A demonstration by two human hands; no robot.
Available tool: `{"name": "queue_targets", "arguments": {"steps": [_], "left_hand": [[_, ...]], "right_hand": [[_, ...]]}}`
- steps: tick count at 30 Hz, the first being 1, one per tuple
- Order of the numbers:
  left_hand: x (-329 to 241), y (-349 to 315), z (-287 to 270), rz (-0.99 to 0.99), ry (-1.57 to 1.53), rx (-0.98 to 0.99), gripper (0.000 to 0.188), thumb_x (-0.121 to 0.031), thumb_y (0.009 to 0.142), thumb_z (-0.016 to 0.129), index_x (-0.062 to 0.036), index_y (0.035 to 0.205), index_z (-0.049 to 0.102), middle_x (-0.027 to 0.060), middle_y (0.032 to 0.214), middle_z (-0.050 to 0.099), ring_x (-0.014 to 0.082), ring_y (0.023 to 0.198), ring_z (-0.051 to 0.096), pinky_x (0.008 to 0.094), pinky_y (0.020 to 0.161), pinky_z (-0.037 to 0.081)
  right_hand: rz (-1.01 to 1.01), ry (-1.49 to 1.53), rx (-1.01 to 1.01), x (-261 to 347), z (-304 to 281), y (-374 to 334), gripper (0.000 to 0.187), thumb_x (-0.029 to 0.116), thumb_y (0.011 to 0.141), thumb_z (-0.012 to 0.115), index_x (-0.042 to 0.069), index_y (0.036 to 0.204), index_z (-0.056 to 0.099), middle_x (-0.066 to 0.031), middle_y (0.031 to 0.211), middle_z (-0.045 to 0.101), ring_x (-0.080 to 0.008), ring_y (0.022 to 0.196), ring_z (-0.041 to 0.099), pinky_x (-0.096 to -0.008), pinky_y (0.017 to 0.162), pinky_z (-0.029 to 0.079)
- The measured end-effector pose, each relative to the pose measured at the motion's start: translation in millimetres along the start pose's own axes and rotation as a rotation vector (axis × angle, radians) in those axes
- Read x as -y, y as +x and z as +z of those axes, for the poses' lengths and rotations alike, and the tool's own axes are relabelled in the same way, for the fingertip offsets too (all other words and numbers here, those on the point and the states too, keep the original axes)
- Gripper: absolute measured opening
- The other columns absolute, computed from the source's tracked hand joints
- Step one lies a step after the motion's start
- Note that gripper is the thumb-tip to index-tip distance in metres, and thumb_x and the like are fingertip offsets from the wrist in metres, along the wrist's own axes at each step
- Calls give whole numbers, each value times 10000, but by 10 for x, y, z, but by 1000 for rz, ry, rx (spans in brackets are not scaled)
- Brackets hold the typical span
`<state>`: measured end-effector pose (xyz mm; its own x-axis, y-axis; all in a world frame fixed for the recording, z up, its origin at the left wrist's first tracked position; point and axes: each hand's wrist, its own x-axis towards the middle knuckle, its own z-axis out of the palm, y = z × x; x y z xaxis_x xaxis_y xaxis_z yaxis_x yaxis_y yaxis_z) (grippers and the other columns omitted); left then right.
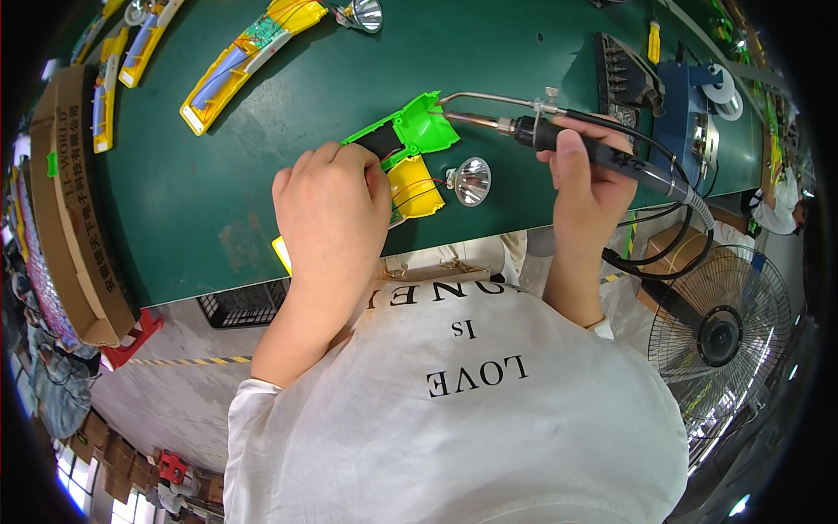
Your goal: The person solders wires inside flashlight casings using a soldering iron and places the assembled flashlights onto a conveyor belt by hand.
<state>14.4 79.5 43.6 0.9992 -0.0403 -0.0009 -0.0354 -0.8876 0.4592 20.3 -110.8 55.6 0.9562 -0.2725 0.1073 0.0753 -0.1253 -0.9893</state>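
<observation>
My left hand (pixel 336 201) is closed over an opened flashlight casing, its fingertips curled at the edge and partly hidden. The casing's green half (pixel 429 127) has a black part (pixel 380 141) inside it. Beside it lies the yellow half (pixel 416 189), largely covered by my palm. Thin wires run from the yellow half to a round silver reflector lamp (pixel 472 182) on the table. In my right hand (pixel 594 170) is a soldering iron (pixel 528 131) with a thin metal feed tube (pixel 489 96) clamped along it. Its tip meets the green half's outer end, near the wires.
More yellow casing halves (pixel 231 70) with blue batteries lie at the far left. A long cardboard box (pixel 70 210) stands along the left edge. At right are a blue soldering unit (pixel 676 105), a solder spool (pixel 723 92), a yellow-handled screwdriver (pixel 654 42) and a floor fan (pixel 720 336).
</observation>
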Motion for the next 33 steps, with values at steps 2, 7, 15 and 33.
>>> {"name": "queue_targets", "arguments": {"steps": [2,7,15,33], "left_hand": [[0,1,0,1,-1,2,28,-80,664,590,-52,667,595,62,659,559,221,648,529,339,616,365],[8,10,0,5,-7,7,25,-77,666,588,-53,661,595,64,654,555,222,634,526,342,606,366],[-1,-2,-89,0,-65,8,21,-52,677,596,-38,693,595,64,627,534,220,625,532,320,592,393],[201,93,-341,358,58,298,245,13,605,590,-21,767,409,121,787,509,333,706,473,378,631,396]], "right_hand": [[14,26,-20,-54,-48,30,116,-3,771,578,-22,882,550,-60,809,534,-87,675,529,-179,564,419],[88,181,-104,-197,-136,128,127,81,820,520,-38,862,532,-22,564,471,-54,495,414,-216,531,414],[302,420,-223,-523,-277,216,157,120,862,449,-22,865,517,11,542,384,-71,481,359,-275,560,409],[151,567,-156,-641,-378,120,107,80,866,451,-4,904,504,19,590,402,-50,515,370,-246,578,403]]}}
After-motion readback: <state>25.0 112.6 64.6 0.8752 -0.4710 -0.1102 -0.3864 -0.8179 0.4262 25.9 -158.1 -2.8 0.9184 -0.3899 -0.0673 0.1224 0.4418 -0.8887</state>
